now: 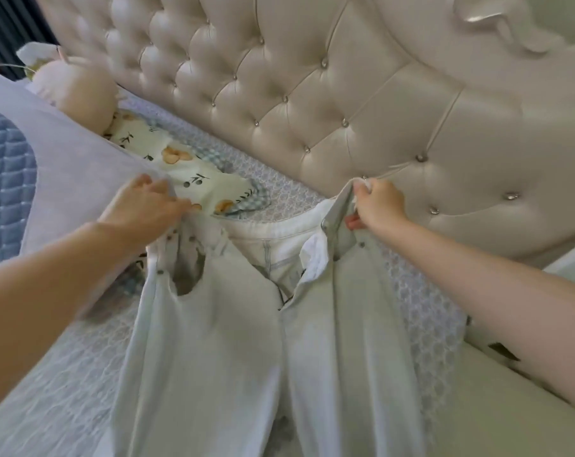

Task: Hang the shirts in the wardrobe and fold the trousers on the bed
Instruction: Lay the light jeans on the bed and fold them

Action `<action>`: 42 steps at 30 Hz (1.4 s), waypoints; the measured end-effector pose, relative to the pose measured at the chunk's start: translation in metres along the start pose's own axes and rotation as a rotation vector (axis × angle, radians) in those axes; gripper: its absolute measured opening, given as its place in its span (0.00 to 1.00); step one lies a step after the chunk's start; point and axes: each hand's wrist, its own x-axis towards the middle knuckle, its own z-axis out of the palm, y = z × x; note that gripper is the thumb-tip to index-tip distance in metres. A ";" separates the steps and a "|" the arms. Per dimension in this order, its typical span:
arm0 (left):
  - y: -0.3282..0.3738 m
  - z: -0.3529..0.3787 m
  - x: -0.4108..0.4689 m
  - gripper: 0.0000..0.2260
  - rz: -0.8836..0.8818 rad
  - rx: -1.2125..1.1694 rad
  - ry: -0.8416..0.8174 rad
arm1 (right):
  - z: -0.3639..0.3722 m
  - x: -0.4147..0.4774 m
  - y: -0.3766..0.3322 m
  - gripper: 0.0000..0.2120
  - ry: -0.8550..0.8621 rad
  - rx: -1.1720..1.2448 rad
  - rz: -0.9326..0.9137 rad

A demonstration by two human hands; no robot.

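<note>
Quilt: blue and stitched in squares, the quilt (2,166) lies at the far left edge, partly under a grey pillow.
Pillow: the pale grey pillow (65,153) lies across the left of the bed, its near corner just beside the left hand.
Toy: a cream plush toy (81,90) rests against the foot of the headboard, behind the pillow.
Cloth: a cream cloth (180,169) printed with leaves and orange shapes lies flat between the pillow and the headboard.
Left hand: the left hand (147,209) pinches the left end of the waistband, fingers pointing right.
Trousers: the pale trousers (213,341) lie front up on the bed, with the waistband toward the headboard and the legs running to the bottom edge. The fly is open, with white lining showing beside it.
Right hand: the right hand (378,206) grips the right end of the waistband with curled fingers and holds that end lifted off the sheet.
Headboard: the cream, button-tufted headboard (312,94) fills the top and right.
Bed: the bed (421,308) has a pale sheet with a small repeating pattern, which shows on both sides of the trousers.
</note>
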 end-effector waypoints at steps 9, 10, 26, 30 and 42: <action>0.102 0.119 0.079 0.20 -0.202 -0.001 -0.276 | 0.144 0.054 0.123 0.47 -0.351 -0.323 -0.057; 0.119 0.137 0.074 0.21 -0.196 -0.047 -0.328 | 0.161 0.046 0.141 0.47 -0.428 -0.428 -0.076; 0.140 0.134 0.129 0.14 -0.217 -0.592 -0.368 | 0.229 0.030 0.104 0.22 -0.479 -0.482 -0.473; 0.127 0.150 0.115 0.17 -0.181 -0.496 -0.476 | 0.239 0.036 0.097 0.16 -0.565 -0.409 -0.285; 0.100 0.175 0.032 0.06 -0.217 -0.837 0.270 | 0.260 0.038 0.067 0.40 -0.746 -0.557 -0.344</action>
